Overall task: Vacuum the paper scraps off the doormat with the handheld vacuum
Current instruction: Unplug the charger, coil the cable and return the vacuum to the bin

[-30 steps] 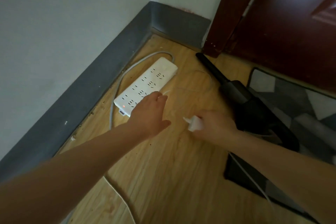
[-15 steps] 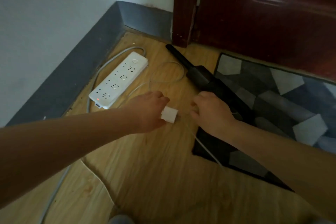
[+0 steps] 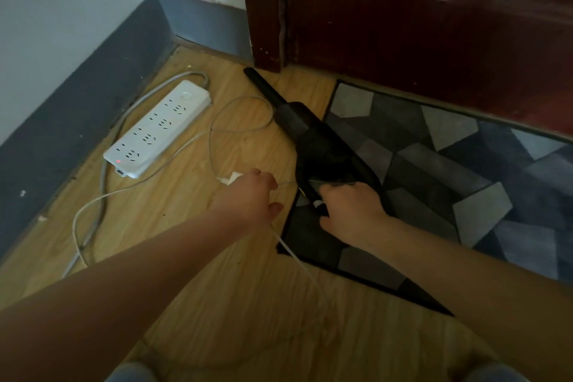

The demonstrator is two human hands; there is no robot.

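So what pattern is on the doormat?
Grey geometric patches with a black border on the doormat, head view.

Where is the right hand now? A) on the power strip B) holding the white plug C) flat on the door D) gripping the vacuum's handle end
D: the right hand is wrapped around the rear handle of the black handheld vacuum, which lies at the doormat's edge; the white plug is at the left hand.

Bare forearms, no sleeves; possibly grey-blue trousers [image 3: 133, 373] at the knees.
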